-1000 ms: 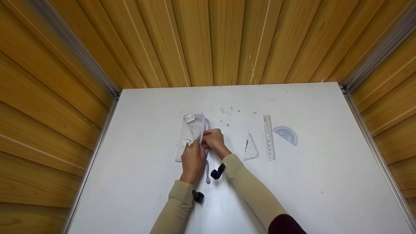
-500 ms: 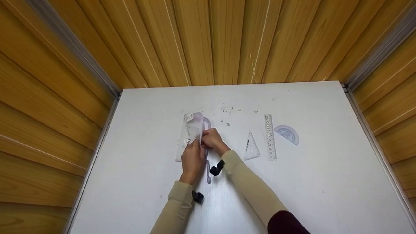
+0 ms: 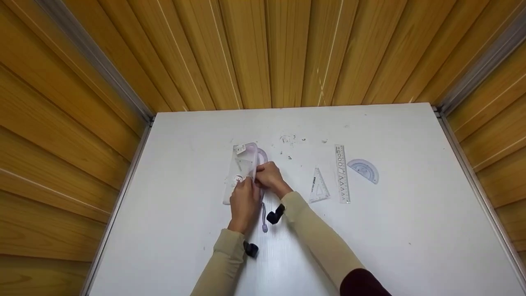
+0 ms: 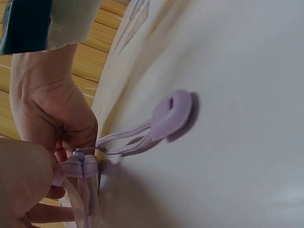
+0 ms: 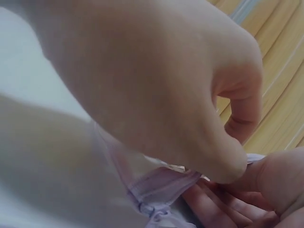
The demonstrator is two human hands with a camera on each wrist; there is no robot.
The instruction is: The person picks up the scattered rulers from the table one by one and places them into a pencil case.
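Note:
A see-through zipper pouch [image 3: 230, 193] with lilac edging lies left of the table's middle. Through its clear side shows a small triangular shape [image 3: 243, 165], and a white label [image 3: 240, 149] sits at its far end. My left hand [image 3: 243, 205] grips the pouch's right edge between thumb and fingers. Beside it my right hand [image 3: 269, 174] pinches the same lilac edge, its thumb and index finger curled together; the fingertips are partly hidden in the right wrist view. From the near end a cord trails to a lilac toggle [image 4: 171, 114] lying on the table.
To the right lie a clear set square [image 3: 319, 189], a clear stencil ruler [image 3: 342, 174] and a bluish protractor [image 3: 363, 170]. Dark marks [image 3: 287, 139] spot the white table [image 3: 390, 242]. Wood-patterned panels [image 3: 287, 53] rise behind it.
The pouch's lilac edge and the triangular shape inside have shifted slightly left. Both hands keep nearly the same places on the pouch.

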